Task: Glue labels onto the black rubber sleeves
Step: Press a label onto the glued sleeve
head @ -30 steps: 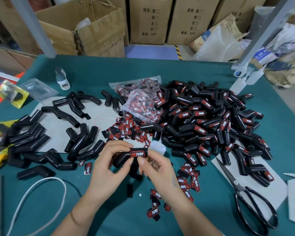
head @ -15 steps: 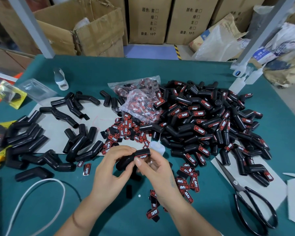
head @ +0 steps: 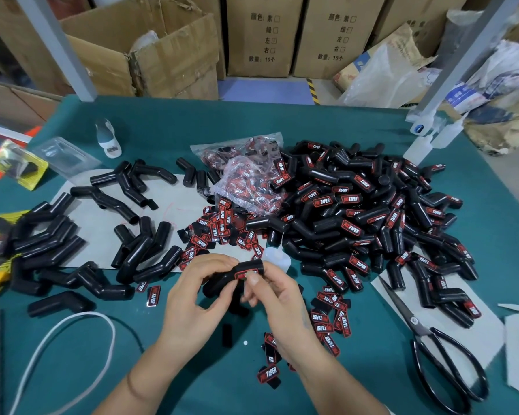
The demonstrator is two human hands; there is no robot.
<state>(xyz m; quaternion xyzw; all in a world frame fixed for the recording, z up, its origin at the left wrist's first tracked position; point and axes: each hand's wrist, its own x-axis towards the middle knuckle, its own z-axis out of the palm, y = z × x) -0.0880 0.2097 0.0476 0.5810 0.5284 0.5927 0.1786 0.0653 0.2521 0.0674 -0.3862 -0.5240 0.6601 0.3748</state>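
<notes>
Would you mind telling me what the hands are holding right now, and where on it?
Both hands grip one black rubber sleeve: left hand around its lower end, right hand pinching the labelled upper end.

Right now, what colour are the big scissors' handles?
Black, glossy, on the scissors lying at the right; the head view shows them.

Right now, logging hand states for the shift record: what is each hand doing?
Left hand: grips the black rubber sleeve.
Right hand: pinches the label on that sleeve.
</notes>
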